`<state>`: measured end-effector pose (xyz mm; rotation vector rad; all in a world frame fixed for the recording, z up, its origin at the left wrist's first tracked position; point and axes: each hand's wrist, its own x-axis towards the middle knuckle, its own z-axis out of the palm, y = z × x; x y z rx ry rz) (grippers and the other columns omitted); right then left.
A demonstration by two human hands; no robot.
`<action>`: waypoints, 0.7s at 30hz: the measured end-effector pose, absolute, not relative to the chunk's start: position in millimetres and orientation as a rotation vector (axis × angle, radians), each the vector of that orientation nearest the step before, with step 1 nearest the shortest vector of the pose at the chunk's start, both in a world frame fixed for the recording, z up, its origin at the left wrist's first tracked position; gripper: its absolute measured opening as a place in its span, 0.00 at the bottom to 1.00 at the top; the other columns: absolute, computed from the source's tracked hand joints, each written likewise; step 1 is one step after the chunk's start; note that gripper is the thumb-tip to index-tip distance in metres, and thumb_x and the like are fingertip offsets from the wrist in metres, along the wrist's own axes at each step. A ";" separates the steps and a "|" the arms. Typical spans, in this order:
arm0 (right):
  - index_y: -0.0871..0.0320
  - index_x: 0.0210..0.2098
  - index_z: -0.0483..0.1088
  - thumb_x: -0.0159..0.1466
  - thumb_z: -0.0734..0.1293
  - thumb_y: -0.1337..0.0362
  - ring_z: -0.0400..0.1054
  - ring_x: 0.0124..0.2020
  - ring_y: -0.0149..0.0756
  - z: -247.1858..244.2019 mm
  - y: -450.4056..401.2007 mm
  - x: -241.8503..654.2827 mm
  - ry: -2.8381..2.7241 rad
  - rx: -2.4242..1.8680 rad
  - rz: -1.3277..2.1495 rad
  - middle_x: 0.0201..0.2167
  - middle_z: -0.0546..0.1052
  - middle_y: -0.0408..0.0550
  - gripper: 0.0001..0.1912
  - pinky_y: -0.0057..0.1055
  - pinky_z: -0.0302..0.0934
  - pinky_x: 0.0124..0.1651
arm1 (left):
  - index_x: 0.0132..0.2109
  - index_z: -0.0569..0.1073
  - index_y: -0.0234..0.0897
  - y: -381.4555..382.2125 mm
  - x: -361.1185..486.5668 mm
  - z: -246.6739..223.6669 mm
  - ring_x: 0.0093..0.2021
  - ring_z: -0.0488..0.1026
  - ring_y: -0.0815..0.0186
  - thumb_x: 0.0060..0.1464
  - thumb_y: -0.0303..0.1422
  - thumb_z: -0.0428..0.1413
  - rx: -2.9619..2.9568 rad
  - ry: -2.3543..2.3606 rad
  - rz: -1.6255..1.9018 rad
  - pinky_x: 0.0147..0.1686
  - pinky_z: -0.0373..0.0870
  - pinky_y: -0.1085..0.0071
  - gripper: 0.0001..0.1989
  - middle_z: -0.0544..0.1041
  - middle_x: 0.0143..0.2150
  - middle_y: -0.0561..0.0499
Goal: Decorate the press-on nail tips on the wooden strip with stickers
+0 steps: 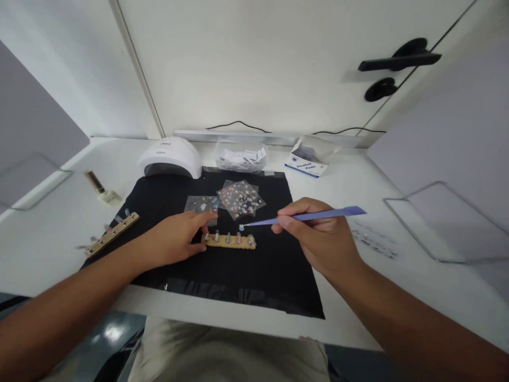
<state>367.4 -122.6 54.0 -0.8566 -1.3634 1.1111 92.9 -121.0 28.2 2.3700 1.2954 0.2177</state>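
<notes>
Wooden strip (230,242), one, bearing five small nail tips in a row; lies on the black mat (254,273) and serves here as point of reference. Left hand (175,239), half-curled, thumb and fingers closed about the strip's left end. Right hand (318,228), in a closed pen grip on a slim violet tool (324,214), its point just beyond the strip's right half; at that point a small blue piece (242,227), apparently on the tip, though too small to be certain. Beyond the strip: clear sheets of small decorations (240,199); farther, a clear tub of white packets (241,158); beyond to the left, a white lamp (170,156); beyond to the right, an alcohol-pads box (308,159); left of it, a second strip with tips (111,236); farther left, a gold-capped bottle (104,191).
</notes>
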 end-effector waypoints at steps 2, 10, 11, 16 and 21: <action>0.54 0.26 0.77 0.52 0.78 0.68 0.76 0.23 0.28 46.3 -117.6 364.4 -1.367 -0.882 1.125 0.21 0.78 0.40 0.06 0.23 0.70 0.28 | 0.65 0.64 0.38 -115.7 91.1 38.8 0.48 0.76 0.55 0.51 0.31 0.65 2.380 1.230 0.185 0.50 0.72 0.57 0.36 0.79 0.48 0.47; 0.54 0.26 0.72 0.54 0.77 0.65 0.73 0.22 0.30 8.1 -110.9 363.9 -1.300 -0.958 1.244 0.20 0.77 0.39 0.09 0.25 0.68 0.26 | 0.52 0.71 0.36 -106.4 106.7 41.4 0.49 0.71 0.58 0.59 0.33 0.59 2.392 0.929 0.661 0.50 0.69 0.59 0.15 0.75 0.48 0.45; 0.54 0.26 0.71 0.55 0.77 0.65 0.72 0.21 0.30 6.4 -111.1 364.8 -1.298 -0.962 1.255 0.20 0.76 0.39 0.10 0.26 0.67 0.26 | 0.52 0.71 0.36 -107.5 109.8 36.6 0.49 0.71 0.57 0.58 0.32 0.60 2.390 0.917 0.653 0.50 0.69 0.59 0.15 0.75 0.48 0.45; 0.54 0.26 0.70 0.57 0.75 0.66 0.70 0.22 0.31 5.0 -110.9 366.0 -1.337 -0.915 1.253 0.19 0.75 0.39 0.10 0.28 0.65 0.26 | 0.50 0.72 0.37 -114.3 118.7 19.2 0.47 0.70 0.58 0.57 0.31 0.61 2.325 0.980 0.627 0.48 0.68 0.59 0.14 0.75 0.46 0.46; 0.51 0.30 0.73 0.60 0.72 0.72 0.71 0.24 0.32 4.1 -113.6 365.3 -1.410 -0.821 1.275 0.20 0.76 0.40 0.08 0.30 0.66 0.27 | 0.50 0.72 0.39 -115.3 119.3 12.0 0.46 0.70 0.59 0.59 0.31 0.60 2.299 1.017 0.625 0.47 0.68 0.59 0.12 0.75 0.45 0.47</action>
